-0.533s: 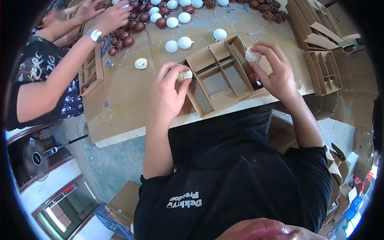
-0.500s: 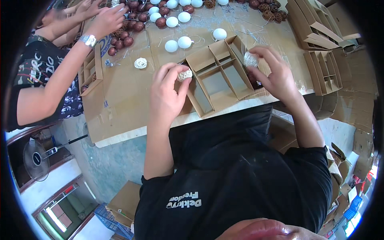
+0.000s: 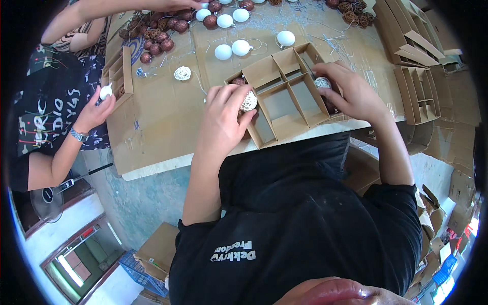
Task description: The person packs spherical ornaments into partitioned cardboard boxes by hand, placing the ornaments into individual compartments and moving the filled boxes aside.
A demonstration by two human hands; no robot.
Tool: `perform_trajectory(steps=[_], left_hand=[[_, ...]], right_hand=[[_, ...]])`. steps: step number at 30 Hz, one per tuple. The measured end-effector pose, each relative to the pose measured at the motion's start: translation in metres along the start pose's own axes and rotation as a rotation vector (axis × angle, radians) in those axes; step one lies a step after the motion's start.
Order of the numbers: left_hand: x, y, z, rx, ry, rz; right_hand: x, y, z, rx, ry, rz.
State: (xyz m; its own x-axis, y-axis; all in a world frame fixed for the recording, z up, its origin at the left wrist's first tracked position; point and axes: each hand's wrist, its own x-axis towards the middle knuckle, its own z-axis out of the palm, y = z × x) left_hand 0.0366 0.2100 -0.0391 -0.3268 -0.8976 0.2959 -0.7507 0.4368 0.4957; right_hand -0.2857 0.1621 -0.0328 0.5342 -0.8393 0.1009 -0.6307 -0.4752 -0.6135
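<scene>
A divided cardboard box (image 3: 292,124) lies at a slant near the table's front edge. My left hand (image 3: 219,116) is closed on a white woven ball (image 3: 248,101) over its left column. Just beyond those fingers, a brown glittery ball (image 3: 238,81) shows in the far left corner. At the right column, my right hand (image 3: 356,94) pinches another white woven ball (image 3: 322,83) low between thumb and fingers. Below that thumb a dark brown ball (image 3: 329,105) is partly visible. Fingers hide parts of both columns. The middle compartments show only bare cardboard.
A loose white woven ball (image 3: 182,73) lies left of my box. Smooth white balls (image 3: 241,48) and brown balls (image 3: 166,44) lie farther back. At left, a co-worker's hand (image 3: 94,113) holds a white ball beside another divided box (image 3: 126,76). More divided boxes (image 3: 418,94) stand at right.
Both my hands have lowered their white woven balls toward the box's outer columns. The co-worker's hand has come back from the pile and now holds a white ball. The view has shifted slightly.
</scene>
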Motion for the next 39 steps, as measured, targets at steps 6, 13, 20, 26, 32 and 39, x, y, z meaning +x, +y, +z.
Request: perform_trajectory(steps=[6, 13, 20, 26, 32, 39], left_hand=[[-0.001, -0.006, -0.002, 0.068, 0.103, 0.091], [-0.001, -0.013, 0.008, -0.239, 0.119, -0.138], [0.002, 0.000, 0.011, -0.008, 0.016, -0.062], [-0.004, 0.008, 0.015, 0.054, 0.061, -0.145], [-0.006, 0.001, 0.017, 0.033, 0.090, -0.114], [-0.005, 0.003, 0.015, -0.031, 0.066, -0.148]], right_hand=[[-0.002, 0.010, 0.007, -0.136, 0.068, -0.108], [-0.003, 0.010, 0.014, -0.108, 0.105, -0.078], [-0.003, 0.010, 0.014, -0.106, 0.105, -0.091], [0.001, 0.008, 0.012, -0.094, 0.090, -0.094], [0.003, 0.007, 0.014, -0.085, 0.114, -0.120], [0.002, 0.003, 0.013, -0.092, 0.108, -0.140]])
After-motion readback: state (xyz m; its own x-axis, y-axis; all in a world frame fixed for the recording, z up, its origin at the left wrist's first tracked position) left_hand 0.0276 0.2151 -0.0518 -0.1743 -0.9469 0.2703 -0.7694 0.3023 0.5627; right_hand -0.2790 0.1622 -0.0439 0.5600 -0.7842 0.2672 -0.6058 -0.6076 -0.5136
